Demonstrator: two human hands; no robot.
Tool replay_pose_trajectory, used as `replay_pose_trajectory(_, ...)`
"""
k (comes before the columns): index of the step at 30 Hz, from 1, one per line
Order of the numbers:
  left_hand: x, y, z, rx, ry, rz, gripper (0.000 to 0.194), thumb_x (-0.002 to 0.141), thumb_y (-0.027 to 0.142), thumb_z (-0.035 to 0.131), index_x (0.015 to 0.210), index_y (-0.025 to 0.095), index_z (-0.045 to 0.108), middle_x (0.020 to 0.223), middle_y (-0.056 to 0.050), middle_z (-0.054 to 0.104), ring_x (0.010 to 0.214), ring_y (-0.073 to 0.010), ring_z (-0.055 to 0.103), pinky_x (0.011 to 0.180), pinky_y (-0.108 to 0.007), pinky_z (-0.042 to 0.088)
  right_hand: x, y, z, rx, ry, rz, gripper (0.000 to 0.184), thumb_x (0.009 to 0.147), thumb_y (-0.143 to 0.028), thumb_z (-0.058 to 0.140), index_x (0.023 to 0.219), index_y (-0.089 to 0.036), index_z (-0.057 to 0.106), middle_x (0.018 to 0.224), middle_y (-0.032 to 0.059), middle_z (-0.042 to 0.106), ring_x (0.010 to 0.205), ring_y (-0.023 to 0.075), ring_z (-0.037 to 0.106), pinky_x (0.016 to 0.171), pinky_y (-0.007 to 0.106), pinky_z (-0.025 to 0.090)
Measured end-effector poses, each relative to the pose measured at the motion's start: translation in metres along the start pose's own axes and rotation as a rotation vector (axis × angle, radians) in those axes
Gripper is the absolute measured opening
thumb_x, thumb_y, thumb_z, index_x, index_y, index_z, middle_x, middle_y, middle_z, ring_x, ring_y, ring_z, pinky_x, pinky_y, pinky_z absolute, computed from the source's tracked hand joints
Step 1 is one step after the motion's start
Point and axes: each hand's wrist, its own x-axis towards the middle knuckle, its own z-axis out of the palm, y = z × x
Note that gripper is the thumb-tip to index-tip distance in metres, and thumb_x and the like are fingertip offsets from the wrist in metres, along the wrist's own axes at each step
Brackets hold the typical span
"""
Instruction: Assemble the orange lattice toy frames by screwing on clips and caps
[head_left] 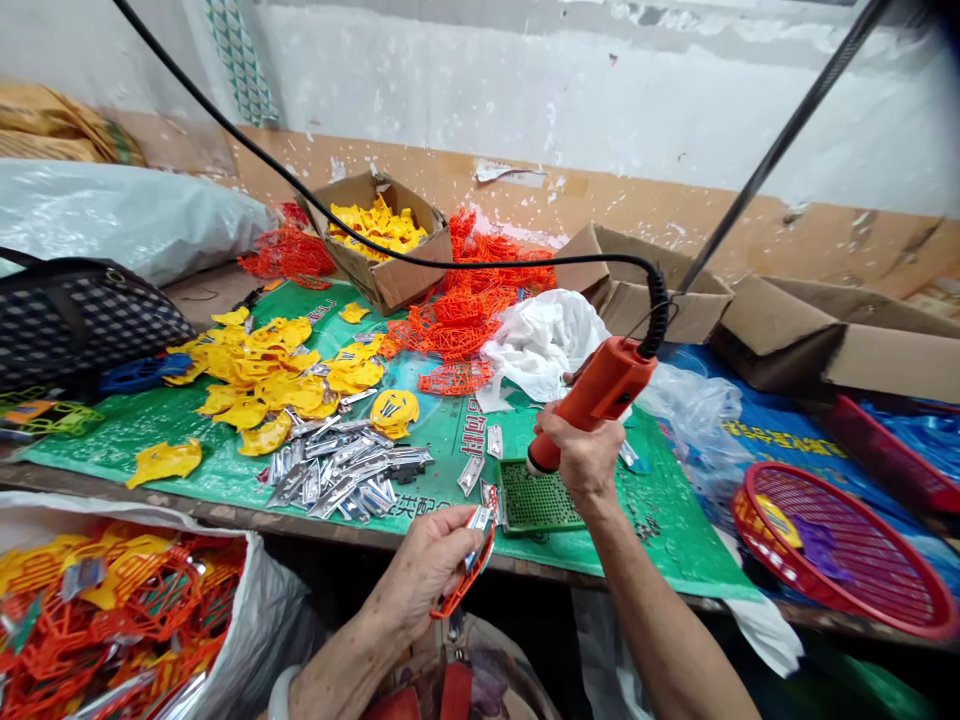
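My right hand (589, 450) is wrapped round an orange electric screwdriver (596, 400), whose black cable rises from its top end. The tool tilts down to the left, its tip over a small green perforated tray (536, 497). In my left hand (431, 560), pinched between thumb and fingers, is an orange plastic part (472, 580) with a silver metal plate on it. Left of the tray lie loose silver plates (471, 475). A heap of silver metal strips (349, 470) and a pile of yellow plastic pieces (274, 375) are farther left.
At the back, orange lattice parts (461, 310) lie beside a cardboard box (390, 285) of yellow pieces. A red basket (885, 600) stands at right. Below the table edge at left, a white sack (262, 600) holds mixed parts. The cable (465, 265) crosses overhead.
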Motion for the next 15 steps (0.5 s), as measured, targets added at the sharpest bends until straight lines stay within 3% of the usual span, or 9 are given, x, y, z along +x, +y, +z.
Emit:
replay_pose_trajectory(4, 0.001, -0.003, -0.003, -0.013, -0.002, 0.017, 0.025, 0.073, 0.037, 0.068, 0.082, 0.014, 0.068, 0.055, 0.007, 0.047, 0.038, -0.0021, 0.024, 0.036, -0.018, 0.014, 0.004, -0.008, -0.002, 0.070, 0.010, -0.025, 0.028, 0.058, -0.021, 0.077, 0.081, -0.016, 0.062, 0.058, -0.0045, 0.063, 0.049, 0.0139, 0.056, 0.053, 0.031, 0.048)
replay_pose_trajectory(7, 0.000, -0.003, -0.002, -0.002, 0.003, 0.001, 0.026, 0.072, 0.037, 0.068, 0.080, 0.012, 0.070, 0.053, 0.006, 0.048, 0.038, -0.0025, 0.026, 0.036, -0.019, 0.013, 0.004, -0.028, -0.002, 0.179, -0.003, -0.054, 0.030, 0.058, -0.017, 0.075, 0.084, -0.016, 0.062, 0.056, -0.0046, 0.063, 0.046, 0.0146, 0.056, 0.051, 0.031, 0.048)
replay_pose_trajectory(12, -0.003, 0.002, 0.006, -0.036, 0.111, -0.025, 0.027, 0.062, 0.032, 0.071, 0.081, 0.012, 0.073, 0.051, 0.007, 0.047, 0.038, -0.0026, 0.022, 0.038, -0.023, 0.008, -0.011, -0.072, -0.002, 0.320, -0.124, -0.063, 0.030, 0.062, -0.016, 0.070, 0.090, -0.018, 0.062, 0.057, -0.0040, 0.062, 0.049, 0.0161, 0.059, 0.051, 0.032, 0.049)
replay_pose_trajectory(15, -0.006, 0.004, 0.011, -0.040, 0.095, -0.006, 0.027, 0.063, 0.034, 0.073, 0.078, 0.012, 0.073, 0.051, 0.007, 0.045, 0.039, -0.0030, 0.021, 0.040, -0.024, 0.007, -0.025, -0.086, 0.001, 0.331, -0.206, -0.034, 0.030, 0.065, -0.018, 0.066, 0.095, -0.020, 0.063, 0.059, -0.0035, 0.060, 0.051, 0.0162, 0.059, 0.054, 0.034, 0.050)
